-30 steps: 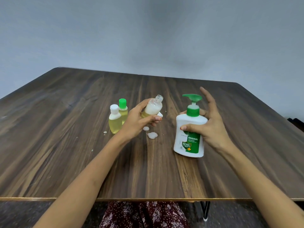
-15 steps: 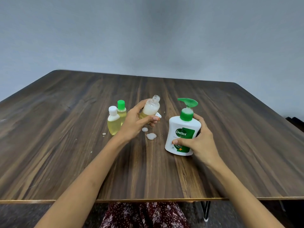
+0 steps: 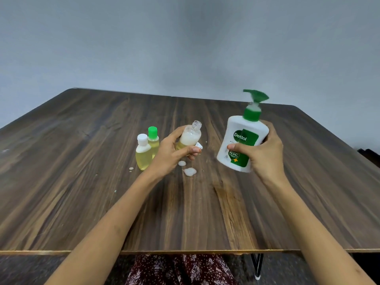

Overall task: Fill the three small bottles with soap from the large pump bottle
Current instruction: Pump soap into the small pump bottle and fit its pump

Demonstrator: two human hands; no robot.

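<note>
Our left hand (image 3: 170, 155) grips the uncapped small bottle (image 3: 190, 136); our right hand (image 3: 265, 153) grips the lifted pump bottle (image 3: 242, 140).
We should line the nozzle over the narrow neck before pumping.

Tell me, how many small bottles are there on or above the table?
3. The white-capped bottle and green-capped bottle stand together on the table; the uncapped bottle is held in the left hand. None seems hidden.

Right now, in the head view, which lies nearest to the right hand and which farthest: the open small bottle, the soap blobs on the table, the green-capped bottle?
From the right hand:
1. Open small bottle, leftward in the left hand.
2. Soap blobs, just below it; too close to call.
3. Green-capped bottle, farthest left.
</note>
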